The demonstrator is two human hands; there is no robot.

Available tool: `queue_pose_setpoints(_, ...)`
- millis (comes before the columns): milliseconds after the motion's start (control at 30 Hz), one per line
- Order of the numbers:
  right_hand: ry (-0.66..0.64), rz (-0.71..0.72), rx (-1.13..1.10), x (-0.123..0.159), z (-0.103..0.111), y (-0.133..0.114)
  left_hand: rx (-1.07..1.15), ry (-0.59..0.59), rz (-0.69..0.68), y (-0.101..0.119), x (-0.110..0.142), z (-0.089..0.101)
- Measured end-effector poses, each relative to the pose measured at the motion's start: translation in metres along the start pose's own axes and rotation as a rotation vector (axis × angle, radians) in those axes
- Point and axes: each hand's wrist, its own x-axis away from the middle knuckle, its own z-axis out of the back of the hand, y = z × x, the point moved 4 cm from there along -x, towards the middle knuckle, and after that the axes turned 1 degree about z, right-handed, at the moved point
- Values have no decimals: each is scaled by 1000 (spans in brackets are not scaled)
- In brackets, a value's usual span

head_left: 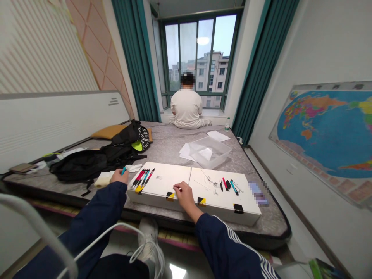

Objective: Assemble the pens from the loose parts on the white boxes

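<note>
White boards (pixel 174 182) lie side by side on the grey mattress (pixel 171 145), and I read the scene from them outward. The left hand (pixel 118 176) sits off the boards' left edge, closed around a teal pen (pixel 124 170) that points up from the fist. The right hand (pixel 183 193) rests at the near edge where the boards meet, fingers curled on a small white piece (pixel 177 189); I cannot tell what it is. A row of pens (pixel 143 177) lies between the hands, loose pen parts (pixel 225 184) to the right. Risk, in my judgement: a sleeve sweeping across could roll the pens or scatter the small parts.
</note>
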Motion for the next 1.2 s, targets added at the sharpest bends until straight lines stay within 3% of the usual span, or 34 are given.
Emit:
queue_pose_setpoints(67,56,-54,-61,-1,26,8,59,-119,-78,24,4,-8)
queue_pose_setpoints(133,140,-146,-114,-1,53,17,131,-329,-243,59,22,-24)
queue_pose_setpoints(267,261,-316,-341,11,92,24,174,-785,-625,125,93,-62)
queue_pose_setpoints(333,312,-350,-450,21,100,18,224,-905,-748,144,126,-77)
queue_pose_setpoints(433,348,-371,-586,40,100,2,206,-902,-790,146,153,-97)
queue_pose_setpoints(567,352,-411,-763,59,93,-12,102,-909,-802,128,163,-113)
queue_pose_setpoints(700,331,-425,-872,69,98,-14,46,-916,-798,120,164,-114)
queue_pose_setpoints(1033,303,-485,-934,84,115,-10,70,-861,-847,130,167,-114)
queue_pose_setpoints(1100,320,-533,-957,90,115,-7,100,-871,-815,129,170,-114)
queue_pose_setpoints(1200,354,-616,-1034,97,114,1,202,-962,-597,123,173,-119)
